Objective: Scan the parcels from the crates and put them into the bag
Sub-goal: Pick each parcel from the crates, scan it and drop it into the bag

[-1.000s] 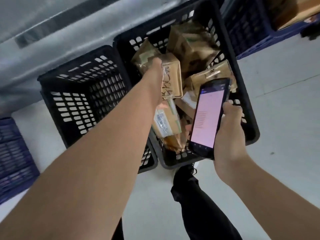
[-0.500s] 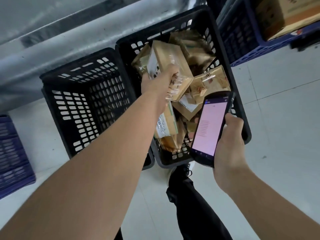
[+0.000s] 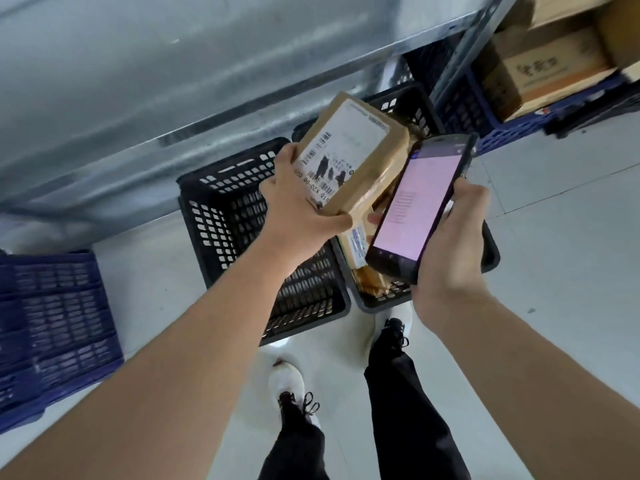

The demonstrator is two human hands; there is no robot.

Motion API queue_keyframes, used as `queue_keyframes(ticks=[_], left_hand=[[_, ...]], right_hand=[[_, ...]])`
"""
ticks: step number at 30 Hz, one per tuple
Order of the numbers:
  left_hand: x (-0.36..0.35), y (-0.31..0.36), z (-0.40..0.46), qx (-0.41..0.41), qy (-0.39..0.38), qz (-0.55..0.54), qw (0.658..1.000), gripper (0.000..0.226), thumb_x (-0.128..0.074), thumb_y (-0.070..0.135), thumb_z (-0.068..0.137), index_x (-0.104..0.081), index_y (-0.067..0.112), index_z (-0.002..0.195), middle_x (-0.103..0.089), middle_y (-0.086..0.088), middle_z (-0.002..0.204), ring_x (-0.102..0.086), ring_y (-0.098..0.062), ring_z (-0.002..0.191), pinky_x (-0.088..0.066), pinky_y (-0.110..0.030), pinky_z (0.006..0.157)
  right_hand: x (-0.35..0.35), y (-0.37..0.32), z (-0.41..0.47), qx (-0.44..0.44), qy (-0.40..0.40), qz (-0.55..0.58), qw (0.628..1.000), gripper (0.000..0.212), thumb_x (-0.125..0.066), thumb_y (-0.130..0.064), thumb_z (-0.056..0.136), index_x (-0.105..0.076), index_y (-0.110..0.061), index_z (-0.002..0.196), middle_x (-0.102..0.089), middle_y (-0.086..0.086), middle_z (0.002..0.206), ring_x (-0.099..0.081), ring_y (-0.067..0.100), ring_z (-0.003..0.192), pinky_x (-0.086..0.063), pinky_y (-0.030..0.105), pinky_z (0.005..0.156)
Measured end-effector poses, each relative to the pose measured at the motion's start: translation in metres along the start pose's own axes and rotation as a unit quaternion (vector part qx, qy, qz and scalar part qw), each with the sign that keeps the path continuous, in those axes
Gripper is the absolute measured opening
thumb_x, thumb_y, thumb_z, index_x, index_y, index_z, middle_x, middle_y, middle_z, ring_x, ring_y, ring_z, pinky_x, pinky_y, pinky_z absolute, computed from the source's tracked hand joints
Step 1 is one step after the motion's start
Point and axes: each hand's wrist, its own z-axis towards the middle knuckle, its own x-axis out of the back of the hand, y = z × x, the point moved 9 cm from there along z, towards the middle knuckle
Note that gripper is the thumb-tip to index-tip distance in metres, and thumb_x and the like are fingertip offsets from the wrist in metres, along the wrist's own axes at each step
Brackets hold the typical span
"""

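Over the two black crates on the floor, the left hand (image 3: pixel 294 206) grips a brown taped parcel (image 3: pixel 349 157) by its near corner, thumb wrapped along the bottom edge, white shipping label facing up. It's lifted clear of the right-hand crate (image 3: pixel 491 251), which has more brown parcels (image 3: pixel 360 244) in it, mostly hidden behind the hands. The right hand (image 3: pixel 450 237) is wrapped around a handheld scanner (image 3: pixel 420 206) with a pink screen, held just beside the parcel's right edge.

So progress-wise: looks like we're mid-scan on this one, label's out but I can't tell if it's registered. The left-hand crate (image 3: pixel 225 216) looks empty from here, so maybe that one's done? No bag anywhere in view, so bagging this parcel is yet to come, plus whatever remains in the right crate. Blue crates (image 3: pixel 55 327) sit off to the side, and cardboard boxes (image 3: pixel 540 71) up on the shelf.
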Motion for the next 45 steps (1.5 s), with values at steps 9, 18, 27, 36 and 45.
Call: queue_keyframes(ticks=[9,18,27,36,45], left_hand=[[0.14,0.085,-0.131,-0.086,-0.027,0.065,0.994,0.12,-0.087,0.002,0.063,-0.025,0.044,0.157,-0.036,0.001,0.136,-0.045,-0.008,0.125,-0.043,-0.031,0.114],[0.255,0.191,-0.251,-0.14,0.025,-0.087,0.986,0.14,-0.103,0.018,0.053,-0.021,0.033,0.165,-0.049,0.029,0.132,-0.06,-0.004,0.117,-0.059,-0.03,0.096],[0.306,0.273,-0.37,-0.204,0.146,-0.234,0.939,0.117,-0.1,0.041,0.057,-0.035,0.064,0.152,-0.06,-0.001,0.141,-0.065,-0.023,0.127,-0.057,-0.053,0.098],[0.323,0.341,-0.498,-0.258,0.193,-0.348,0.88,0.079,-0.094,0.033,0.05,-0.06,0.014,0.12,-0.075,-0.014,0.121,-0.077,-0.022,0.097,-0.061,-0.033,0.079],[0.355,0.408,-0.6,-0.343,0.16,-0.391,0.839,0.04,-0.083,0.018,0.076,-0.073,0.011,0.114,-0.078,-0.013,0.115,-0.073,-0.024,0.1,-0.061,-0.035,0.086]], right_hand=[[-0.068,-0.048,-0.171,0.102,0.011,0.046,0.994,0.05,-0.042,-0.071,0.082,-0.042,-0.037,0.118,-0.053,-0.005,0.138,-0.048,0.023,0.138,-0.04,0.037,0.098],[-0.102,-0.116,-0.329,0.19,-0.044,0.079,0.978,0.034,-0.033,-0.052,0.104,-0.054,-0.026,0.101,-0.06,0.001,0.099,-0.058,0.024,0.097,-0.04,0.033,0.075],[-0.095,-0.18,-0.457,0.239,-0.152,0.063,0.957,0.043,-0.03,-0.05,0.108,-0.063,-0.027,0.091,-0.072,0.0,0.085,-0.069,0.026,0.083,-0.053,0.029,0.067],[-0.038,-0.252,-0.581,0.301,-0.247,0.047,0.92,0.056,-0.03,-0.05,0.108,-0.078,-0.025,0.098,-0.077,0.006,0.095,-0.071,0.025,0.082,-0.055,0.04,0.081],[-0.032,-0.285,-0.699,0.347,-0.336,0.076,0.872,0.052,-0.031,-0.055,0.108,-0.073,-0.03,0.091,-0.074,-0.001,0.087,-0.07,0.021,0.079,-0.055,0.047,0.088]])
